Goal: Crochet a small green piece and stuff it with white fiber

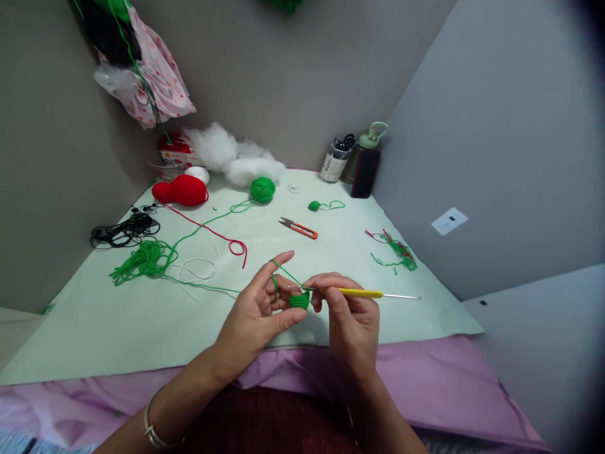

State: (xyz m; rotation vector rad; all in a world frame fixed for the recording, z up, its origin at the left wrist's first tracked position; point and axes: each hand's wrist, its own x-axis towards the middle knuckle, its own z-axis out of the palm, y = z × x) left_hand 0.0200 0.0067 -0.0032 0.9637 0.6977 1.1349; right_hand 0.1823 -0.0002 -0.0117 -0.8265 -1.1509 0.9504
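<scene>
My left hand (pixel 262 302) pinches a small green crocheted piece (pixel 299 301) between thumb and fingers. Green yarn (pixel 208 287) runs from the table and loops round the raised left index finger, stretching from there to the piece. In my right hand (pixel 352 315) is a crochet hook with a yellow handle (pixel 362 292), gripped between thumb and fingers. Its thin metal tip lies at the upper edge of the green piece, touching or very close to it. The other metal end points right.
Thread snips (pixel 299 228) lie beyond my hands. Behind are a green yarn ball (pixel 263 189), red yarn (pixel 182 190), white stuffing (pixel 236 157), a pen cup (pixel 333 165) and a phone (pixel 365 173). Black cord (pixel 126 228) and loose green yarn (pixel 144 260) lie left; yarn scraps (pixel 399 251) lie right.
</scene>
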